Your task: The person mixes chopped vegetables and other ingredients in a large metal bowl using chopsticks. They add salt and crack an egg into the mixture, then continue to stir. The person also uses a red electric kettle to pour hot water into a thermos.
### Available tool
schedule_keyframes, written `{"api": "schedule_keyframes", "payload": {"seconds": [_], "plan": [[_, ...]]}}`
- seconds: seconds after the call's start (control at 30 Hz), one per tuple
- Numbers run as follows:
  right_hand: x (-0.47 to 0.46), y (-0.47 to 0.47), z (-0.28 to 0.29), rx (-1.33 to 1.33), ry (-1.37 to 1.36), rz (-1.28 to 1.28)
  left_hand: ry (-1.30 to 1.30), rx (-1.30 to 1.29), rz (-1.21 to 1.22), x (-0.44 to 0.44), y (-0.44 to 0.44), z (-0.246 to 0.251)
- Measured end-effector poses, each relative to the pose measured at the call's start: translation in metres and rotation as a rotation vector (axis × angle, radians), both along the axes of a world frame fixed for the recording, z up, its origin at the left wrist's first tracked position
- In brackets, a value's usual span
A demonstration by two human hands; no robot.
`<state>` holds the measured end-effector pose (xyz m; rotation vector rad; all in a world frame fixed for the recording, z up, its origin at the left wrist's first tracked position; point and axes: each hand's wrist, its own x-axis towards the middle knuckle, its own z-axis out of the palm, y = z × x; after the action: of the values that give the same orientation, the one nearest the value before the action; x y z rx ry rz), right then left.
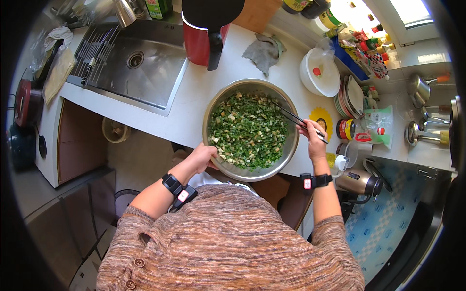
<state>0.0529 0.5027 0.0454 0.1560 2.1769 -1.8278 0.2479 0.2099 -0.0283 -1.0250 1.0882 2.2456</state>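
A large stainless steel bowl (251, 176) stands at the front edge of the white countertop. It holds a mixture of chopped greens and small pale and brownish pieces (251, 127). My left hand (204, 157) grips the rim at the bowl's lower left, its thumb on the inside. In my right hand (315, 135), at the right of the bowl, is a pair of dark chopsticks (291, 115); they slant over the rim and their tips reach the mixture near the bowl's upper right.
Behind the bowl stand a red pitcher (196, 45) and a grey cloth (265, 54). A steel sink (153, 69) is at left. White bowls (309, 74), stacked plates (350, 95), a jar (345, 129), a yellow trivet (322, 113) and an electric kettle (358, 180) are at right.
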Motion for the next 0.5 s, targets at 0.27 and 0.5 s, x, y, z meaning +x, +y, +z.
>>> {"api": "schedule_keyframes", "payload": {"seconds": [0.27,0.5], "plan": [[0.066,-0.043,-0.014,-0.218,0.200,0.580,-0.041,-0.035,-0.046,-0.012,0.000,0.005],[0.052,-0.010,-0.014,-0.019,0.115,0.392,-0.030,0.013,-0.036,-0.013,0.003,0.003]]}}
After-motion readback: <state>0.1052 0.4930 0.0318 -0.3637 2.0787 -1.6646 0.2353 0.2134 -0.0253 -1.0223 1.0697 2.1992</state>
